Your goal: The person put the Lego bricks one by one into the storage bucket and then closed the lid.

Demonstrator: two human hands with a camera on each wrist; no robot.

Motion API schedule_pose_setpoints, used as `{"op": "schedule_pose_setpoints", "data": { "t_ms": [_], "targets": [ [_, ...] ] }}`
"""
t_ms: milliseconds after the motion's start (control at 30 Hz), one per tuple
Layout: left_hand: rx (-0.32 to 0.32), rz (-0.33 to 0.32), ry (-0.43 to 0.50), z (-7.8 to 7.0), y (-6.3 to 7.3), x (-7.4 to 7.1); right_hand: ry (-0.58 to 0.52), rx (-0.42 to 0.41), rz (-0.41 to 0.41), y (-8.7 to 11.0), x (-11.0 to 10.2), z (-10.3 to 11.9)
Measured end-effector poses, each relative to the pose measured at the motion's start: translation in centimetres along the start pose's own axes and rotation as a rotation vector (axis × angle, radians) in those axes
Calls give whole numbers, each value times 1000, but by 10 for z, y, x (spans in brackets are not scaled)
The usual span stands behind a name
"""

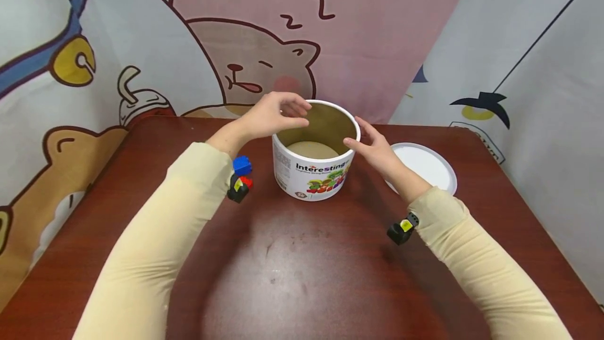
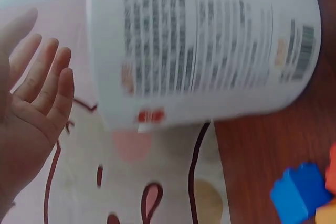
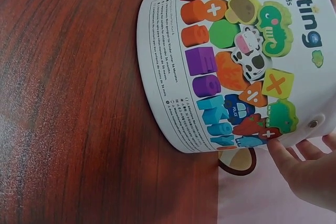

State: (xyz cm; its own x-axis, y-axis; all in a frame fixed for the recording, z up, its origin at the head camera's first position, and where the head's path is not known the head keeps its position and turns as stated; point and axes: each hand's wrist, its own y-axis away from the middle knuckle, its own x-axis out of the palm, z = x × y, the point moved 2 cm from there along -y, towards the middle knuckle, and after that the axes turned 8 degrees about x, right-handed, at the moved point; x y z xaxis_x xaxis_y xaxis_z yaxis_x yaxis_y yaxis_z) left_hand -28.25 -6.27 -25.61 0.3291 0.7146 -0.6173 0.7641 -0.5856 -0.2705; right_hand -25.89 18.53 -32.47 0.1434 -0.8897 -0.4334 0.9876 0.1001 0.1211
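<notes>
A white bucket [image 1: 311, 177] with a colourful "Interesting" label stands upright on the table, its top uncovered and only its pale bottom showing inside. Over its left rim, my left hand [image 1: 276, 114] hovers with loosely bent, spread fingers and holds nothing. In the left wrist view, a gap separates that hand [image 2: 37, 87] from the bucket's rim. My right hand [image 1: 373, 148] is at the right rim, thumb and fingers spread. The right wrist view has its fingertips [image 3: 278, 148] against the bucket's side by a small rivet.
A round white lid [image 1: 427, 167] lies on the table [image 1: 302, 277], partly behind the right forearm. Toy blocks, one blue [image 1: 242, 165] and one red [image 1: 246, 181], sit beside the left wrist. A yellowish block [image 2: 326, 214] appears with them. Cartoon-printed cloth [image 1: 368, 30] hangs behind the table.
</notes>
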Motion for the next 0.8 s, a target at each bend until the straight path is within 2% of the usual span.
{"op": "schedule_pose_setpoints", "data": {
  "t_ms": [133,267,367,600,800],
  "targets": [
    [-30,-85,-5,12,17,-24,9,8,1,0,0,1],
    [-115,-151,-23,33,42,-47,11,16,6,1,0,1],
    [-188,-177,-60,52,64,-59,11,18,8,1,1,2],
    [-346,-199,-122,95,114,-74,5,15,9,1,2,3],
    [-393,-214,-148,121,152,-80,-7,3,10,1,2,2]
  ]
}}
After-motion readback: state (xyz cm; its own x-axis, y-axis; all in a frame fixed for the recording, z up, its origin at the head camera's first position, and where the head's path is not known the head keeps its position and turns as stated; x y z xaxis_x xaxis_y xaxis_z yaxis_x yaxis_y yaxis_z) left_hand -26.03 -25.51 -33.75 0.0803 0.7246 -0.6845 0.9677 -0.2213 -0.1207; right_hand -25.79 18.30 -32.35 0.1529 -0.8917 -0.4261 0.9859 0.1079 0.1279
